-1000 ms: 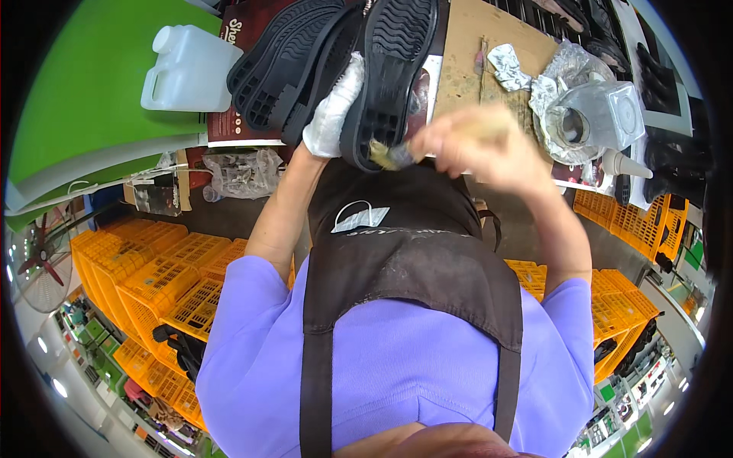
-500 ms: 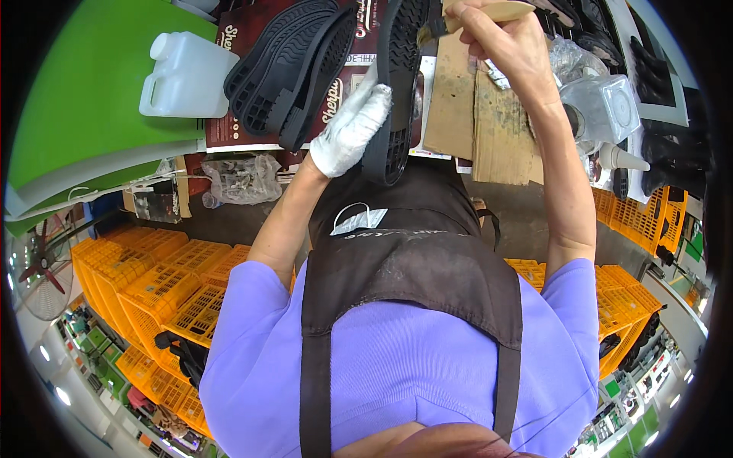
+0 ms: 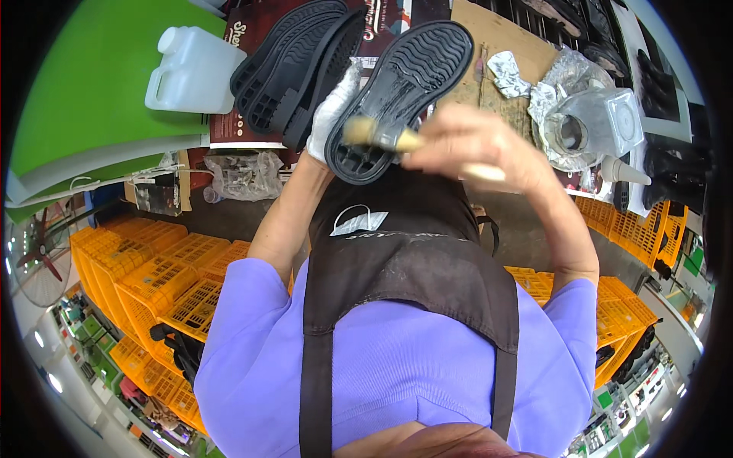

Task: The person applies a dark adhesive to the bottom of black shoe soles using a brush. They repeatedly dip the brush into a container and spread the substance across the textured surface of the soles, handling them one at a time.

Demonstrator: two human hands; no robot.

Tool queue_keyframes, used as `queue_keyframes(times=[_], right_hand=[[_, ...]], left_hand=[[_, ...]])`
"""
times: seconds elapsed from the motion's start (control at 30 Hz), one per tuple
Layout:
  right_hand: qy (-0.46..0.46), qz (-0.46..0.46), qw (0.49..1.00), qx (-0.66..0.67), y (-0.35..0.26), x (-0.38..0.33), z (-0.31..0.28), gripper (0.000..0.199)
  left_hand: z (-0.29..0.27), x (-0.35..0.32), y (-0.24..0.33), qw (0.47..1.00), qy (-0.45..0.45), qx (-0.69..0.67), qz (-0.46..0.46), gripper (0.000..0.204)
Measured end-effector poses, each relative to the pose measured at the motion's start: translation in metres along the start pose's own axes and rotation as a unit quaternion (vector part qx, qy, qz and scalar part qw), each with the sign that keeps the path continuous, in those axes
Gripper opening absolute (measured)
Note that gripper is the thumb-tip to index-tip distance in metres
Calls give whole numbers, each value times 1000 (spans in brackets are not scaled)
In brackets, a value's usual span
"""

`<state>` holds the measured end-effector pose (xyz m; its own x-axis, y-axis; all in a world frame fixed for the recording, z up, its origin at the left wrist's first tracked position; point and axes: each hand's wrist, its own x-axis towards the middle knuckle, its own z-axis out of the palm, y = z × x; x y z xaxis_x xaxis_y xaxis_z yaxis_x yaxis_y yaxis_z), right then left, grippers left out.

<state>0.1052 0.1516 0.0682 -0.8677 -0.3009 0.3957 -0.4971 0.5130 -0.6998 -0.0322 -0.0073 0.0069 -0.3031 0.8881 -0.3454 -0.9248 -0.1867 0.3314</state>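
Since the earlier frame, our right hand (image 3: 477,145) has come back down from the cardboard to the black shoe sole (image 3: 401,99), and the brush (image 3: 382,137) is now lying against the sole's heel end. We are holding that sole up in front of our chest, its inner face toward us and its toe pointing away over the bench. We are gripping it with our left hand (image 3: 332,114), which is wearing a white glove and is closed around the sole's left edge. Our right hand is closed around the pale wooden brush handle, with the bristles touching the sole.

Just left of the held sole, a stack of black soles (image 3: 294,65) is lying tread-up on a dark red sheet. Farther left, a white plastic jug (image 3: 195,69) is standing beside a green board (image 3: 84,99). To the right, a clear jar (image 3: 595,126) is sitting on crumpled foil (image 3: 508,72) near a cardboard sheet (image 3: 504,46). Orange crates (image 3: 160,267) are stacked below us.
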Motion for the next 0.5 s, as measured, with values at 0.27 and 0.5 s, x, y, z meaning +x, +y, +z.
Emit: queue_keyframes(times=[0.27, 0.5], right_hand=[[151, 125, 969, -149, 45, -22, -29, 22], [-13, 33, 998, -49, -10, -14, -4, 29]], left_hand=[[-17, 3, 0, 985, -123, -23, -121, 63], [-14, 6, 2, 988, -139, -11, -62, 50]])
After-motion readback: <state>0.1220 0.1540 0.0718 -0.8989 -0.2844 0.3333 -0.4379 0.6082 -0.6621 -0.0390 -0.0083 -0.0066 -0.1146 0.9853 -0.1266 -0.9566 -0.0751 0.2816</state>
